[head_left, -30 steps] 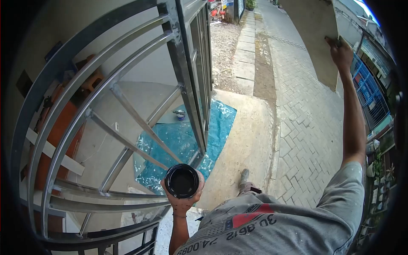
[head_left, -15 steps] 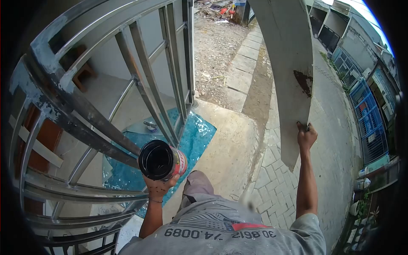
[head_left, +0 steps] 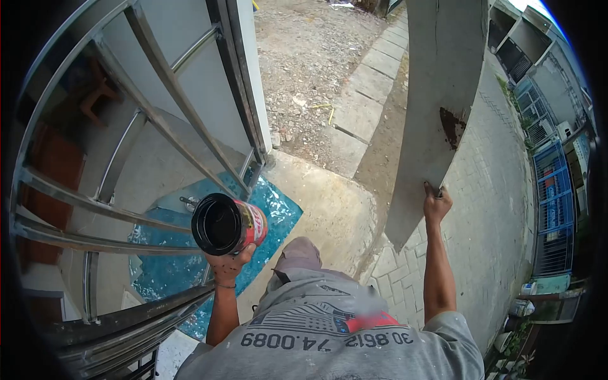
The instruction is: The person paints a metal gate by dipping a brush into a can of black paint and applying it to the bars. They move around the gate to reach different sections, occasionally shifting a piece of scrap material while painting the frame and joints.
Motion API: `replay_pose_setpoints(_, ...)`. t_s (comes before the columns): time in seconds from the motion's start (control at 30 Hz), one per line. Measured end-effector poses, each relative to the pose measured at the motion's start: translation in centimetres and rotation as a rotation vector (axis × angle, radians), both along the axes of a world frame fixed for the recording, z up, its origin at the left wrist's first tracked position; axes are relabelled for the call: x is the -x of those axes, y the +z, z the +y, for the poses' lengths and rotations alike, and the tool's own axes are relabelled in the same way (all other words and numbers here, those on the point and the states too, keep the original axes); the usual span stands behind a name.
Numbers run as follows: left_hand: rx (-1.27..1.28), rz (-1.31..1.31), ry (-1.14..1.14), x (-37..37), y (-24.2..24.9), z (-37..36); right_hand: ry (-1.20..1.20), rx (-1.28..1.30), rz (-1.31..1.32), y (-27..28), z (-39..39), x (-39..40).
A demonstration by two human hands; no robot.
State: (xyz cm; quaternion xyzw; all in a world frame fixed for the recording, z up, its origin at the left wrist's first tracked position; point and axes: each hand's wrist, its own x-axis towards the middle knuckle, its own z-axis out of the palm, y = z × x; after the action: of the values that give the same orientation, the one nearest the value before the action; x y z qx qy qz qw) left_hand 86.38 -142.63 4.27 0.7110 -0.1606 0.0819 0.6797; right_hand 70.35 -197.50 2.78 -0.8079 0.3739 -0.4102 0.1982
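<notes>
My left hand (head_left: 227, 265), spotted with dark paint, is wrapped round a paint can (head_left: 254, 223) from below and the side. The can's top faces me, open and tilted, with a black rim and a dark inside. My right hand (head_left: 437, 206) is closed on the edge of a long grey board (head_left: 437, 69), near its lower end. Fingertips there look dark. A dark brown patch marks the board above the hand. To the left of the can stands a metal gate (head_left: 114, 218) of bare bars.
A paint-spattered blue sheet (head_left: 275, 212) lies on the floor beneath the can, with a small metal object (head_left: 189, 202) on it. A concrete step (head_left: 329, 196) lies ahead. Rubble ground (head_left: 304, 69) and a paved lane (head_left: 487, 209) extend beyond. A blue fence (head_left: 553, 209) lines the far right.
My right hand and the grey board have shifted left in view. The can sits slightly higher and further left. The view has turned, so the gate's bars appear differently placed.
</notes>
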Motion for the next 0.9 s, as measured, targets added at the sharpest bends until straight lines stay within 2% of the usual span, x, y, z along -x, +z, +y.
replay_pose_setpoints(0.07,-0.053,0.025,0.029,-2.2,0.2,-2.5,0.064,0.001,-0.091,-0.5,-3.1,-5.9)
replay_pose_setpoints(0.1,-0.160,-0.038,0.025,-3.7,0.4,-3.1,0.089,-0.008,-0.111,-0.9,-4.6,-9.0)
replay_pose_setpoints(0.13,-0.169,-0.062,0.056,-4.7,1.0,-4.4,0.093,0.004,-0.056,-1.4,-6.4,-11.9)
replay_pose_setpoints(0.2,0.000,-0.020,0.101,-6.2,2.9,-7.9,0.129,0.013,-0.027,-2.8,-9.4,-18.4)
replay_pose_setpoints(0.23,-0.085,-0.038,0.123,-7.1,2.9,-8.6,0.192,0.021,-0.026,-3.7,-10.9,-21.9)
replay_pose_setpoints(0.33,-0.127,-0.075,0.251,-9.9,2.8,-12.5,0.304,0.003,0.044,-6.2,-14.3,-32.9)
replay_pose_setpoints(0.37,-0.320,-0.132,0.308,-10.7,2.1,-13.4,0.339,0.046,0.023,-7.5,-15.3,-37.1)
replay_pose_setpoints(0.4,-0.324,-0.140,0.349,-11.3,1.6,-14.9,0.374,0.090,0.002,-8.9,-16.4,-41.2)
replay_pose_setpoints(0.43,-0.235,-0.031,0.387,-11.8,1.5,-16.8,0.416,0.152,-0.002,-10.3,-17.4,-45.0)
replay_pose_setpoints(0.47,-0.138,0.070,0.427,-12.6,1.6,-18.9,0.457,0.122,0.005,-11.8,-18.2,-48.9)
replay_pose_setpoints(0.5,-0.162,0.050,0.477,-13.6,2.0,-21.2,0.489,0.113,0.005,-13.4,-18.9,-52.1)
replay_pose_setpoints(0.53,-0.167,0.026,0.534,-15.3,2.7,-23.6,0.520,0.101,-0.006,-14.8,-19.1,-55.9)
replay_pose_setpoints(0.6,0.038,0.019,0.607,-17.5,3.4,-28.4,0.557,0.076,-0.029,-17.0,-19.2,-62.1)
replay_pose_setpoints(0.63,-0.157,0.047,0.623,-17.9,2.5,-28.9,0.568,0.116,-0.061,-18.2,-19.3,-65.0)
replay_pose_setpoints(0.67,-0.151,0.175,0.654,-18.1,2.1,-30.3,0.605,0.145,-0.086,-19.9,-19.3,-67.8)
replay_pose_setpoints(0.7,-0.185,0.162,0.711,-18.8,0.8,-31.4,0.623,0.111,-0.084,-22.0,-19.3,-70.5)
replay_pose_setpoints(0.73,-0.208,0.169,0.746,-20.1,2.3,-33.0,0.647,0.077,-0.076,-24.0,-19.0,-73.2)
replay_pose_setpoints(0.77,-0.624,0.069,0.798,-20.9,0.7,-32.8,0.625,0.146,-0.123,-25.6,-18.4,-75.3)
replay_pose_setpoints(0.8,-0.365,0.147,0.797,-22.4,1.6,-34.0,0.719,0.019,-0.093,-26.8,-17.7,-76.9)
replay_pose_setpoints(0.87,-0.353,0.031,0.889,-24.0,1.6,-35.4,0.739,0.056,-0.093,-29.2,-15.8,-78.7)
replay_pose_setpoints(0.9,-0.362,0.053,0.964,-23.6,0.9,-36.1,0.738,0.061,-0.073,-32.4,-15.5,-79.9)
